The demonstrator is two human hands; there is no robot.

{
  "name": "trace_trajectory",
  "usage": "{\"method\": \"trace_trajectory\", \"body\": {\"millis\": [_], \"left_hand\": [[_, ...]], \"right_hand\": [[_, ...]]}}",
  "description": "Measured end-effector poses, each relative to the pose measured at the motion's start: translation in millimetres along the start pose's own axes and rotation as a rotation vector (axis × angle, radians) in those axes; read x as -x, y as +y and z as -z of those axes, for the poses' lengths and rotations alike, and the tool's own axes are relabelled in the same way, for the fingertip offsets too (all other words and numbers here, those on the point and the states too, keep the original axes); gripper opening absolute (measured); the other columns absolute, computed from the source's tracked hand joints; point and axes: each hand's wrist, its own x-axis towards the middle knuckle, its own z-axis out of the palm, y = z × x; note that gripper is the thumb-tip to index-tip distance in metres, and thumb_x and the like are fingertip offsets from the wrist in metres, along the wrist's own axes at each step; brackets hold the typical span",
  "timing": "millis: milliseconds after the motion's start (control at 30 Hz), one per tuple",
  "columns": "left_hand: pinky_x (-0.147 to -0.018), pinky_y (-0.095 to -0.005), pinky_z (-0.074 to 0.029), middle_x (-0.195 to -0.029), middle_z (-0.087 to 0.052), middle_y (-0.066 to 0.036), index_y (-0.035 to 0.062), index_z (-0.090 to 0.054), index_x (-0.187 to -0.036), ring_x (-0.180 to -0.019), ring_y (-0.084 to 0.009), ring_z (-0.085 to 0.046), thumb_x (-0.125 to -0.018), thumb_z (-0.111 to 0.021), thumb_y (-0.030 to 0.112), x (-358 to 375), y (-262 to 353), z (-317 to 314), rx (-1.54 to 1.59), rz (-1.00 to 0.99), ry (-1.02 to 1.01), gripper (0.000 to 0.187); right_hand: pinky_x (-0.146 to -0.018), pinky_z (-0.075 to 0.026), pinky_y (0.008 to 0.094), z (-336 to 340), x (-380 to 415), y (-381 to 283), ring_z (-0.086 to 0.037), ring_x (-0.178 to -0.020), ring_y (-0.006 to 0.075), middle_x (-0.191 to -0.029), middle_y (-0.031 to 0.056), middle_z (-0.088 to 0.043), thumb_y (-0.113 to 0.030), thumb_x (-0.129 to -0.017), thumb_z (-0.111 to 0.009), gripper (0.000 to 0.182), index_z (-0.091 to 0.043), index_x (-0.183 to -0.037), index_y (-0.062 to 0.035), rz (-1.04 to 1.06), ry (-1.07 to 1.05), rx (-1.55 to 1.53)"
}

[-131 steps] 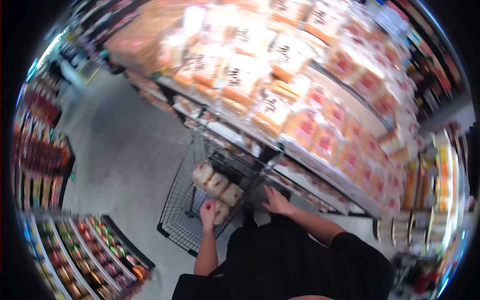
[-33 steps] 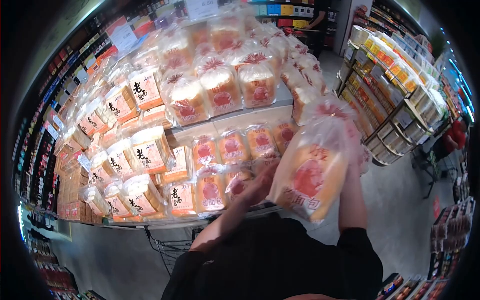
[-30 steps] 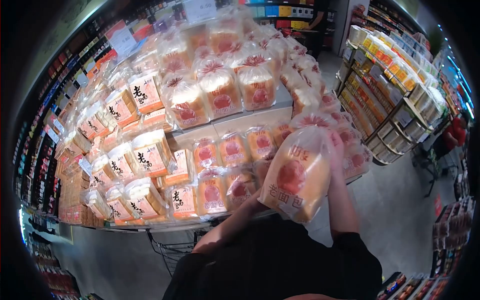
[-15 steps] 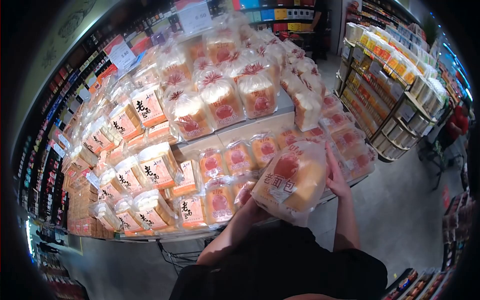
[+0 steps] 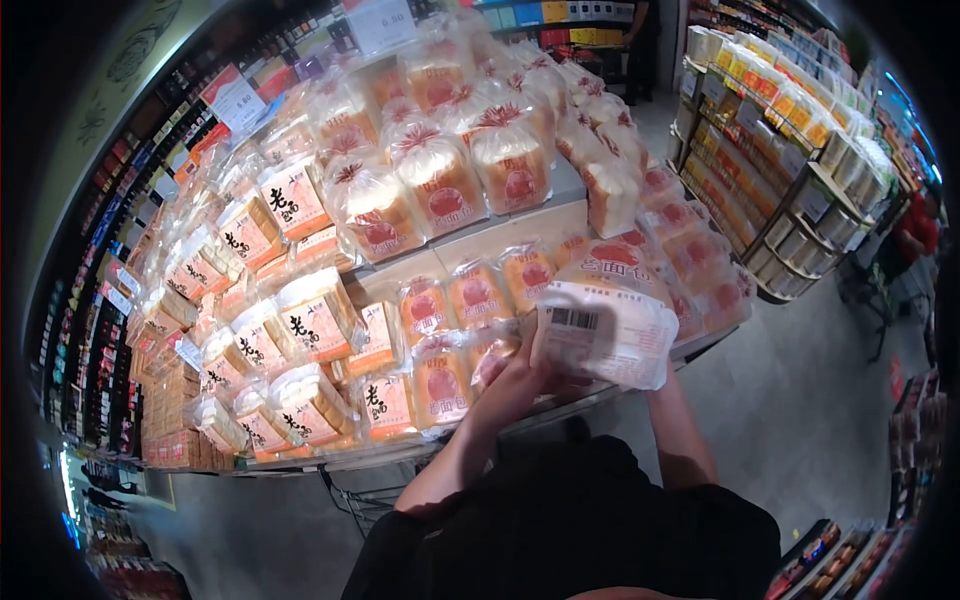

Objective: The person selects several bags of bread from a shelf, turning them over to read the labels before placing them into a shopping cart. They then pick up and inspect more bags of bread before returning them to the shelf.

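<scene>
Bagged loaf (image 5: 612, 334): likely light, squashable; cradle both sides. Your left grip (image 5: 526, 362) clamps one side; right grip hidden, can't tell.

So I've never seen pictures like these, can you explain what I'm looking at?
There's no machine here, just a person using bare hands. Every picture comes from one camera worn on that person's head, looking forward and down, so the black clothing at the bottom is the wearer's.

The left hand holds one side of a bagged loaf, with a barcode facing the camera. The right forearm reaches behind the loaf, which hides that hand.

In front is a display stand stacked with more bagged bread, with price signs above it.
</scene>
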Motion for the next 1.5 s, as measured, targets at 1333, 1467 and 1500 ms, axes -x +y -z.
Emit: {"method": "trace_trajectory", "body": {"millis": [1333, 1467, 1500], "left_hand": [[-0.095, -0.0416, -0.046, -0.12, -0.056, -0.016, 0.0056, -0.044, -0.13, -0.114, -0.0318, -0.056, -0.048, -0.095, 0.029, 16.3, 16.4, -31.8, -0.809, -0.305, 0.498, 0.1], [-0.1, -0.0433, -0.043, -0.127, -0.052, -0.017, 0.0062, -0.04, -0.135, -0.119, -0.0328, -0.052, -0.048, -0.094, 0.032, 13.7, 6.6, -21.9, -0.656, -0.34, 0.512, 0.106], [-0.101, -0.0435, -0.042, -0.129, -0.05, -0.018, 0.0061, -0.038, -0.136, -0.121, -0.0329, -0.051, -0.048, -0.094, 0.032, 12.7, 10.7, -24.2, -0.643, -0.339, 0.512, 0.107]], "right_hand": [[-0.103, -0.044, 0.0379, -61.1, 34.1, -6.3, -0.05, -0.124, 0.0208, -0.141, 0.0105, -0.045, -0.026, -0.093, -0.061, 0.064, -0.03, -0.147, -0.0101, -0.021, -0.085, 0.008], [-0.103, -0.044, 0.0385, -59.6, 30.6, -6.9, -0.051, -0.124, 0.0212, -0.141, 0.0105, -0.045, -0.028, -0.094, -0.059, 0.062, -0.031, -0.146, -0.0102, -0.034, -0.085, -0.025], [-0.103, -0.044, 0.0387, -59.5, 29.8, -7.3, -0.051, -0.124, 0.0213, -0.141, 0.0104, -0.045, -0.028, -0.094, -0.059, 0.062, -0.031, -0.146, -0.0102, -0.034, -0.085, -0.03]]}}
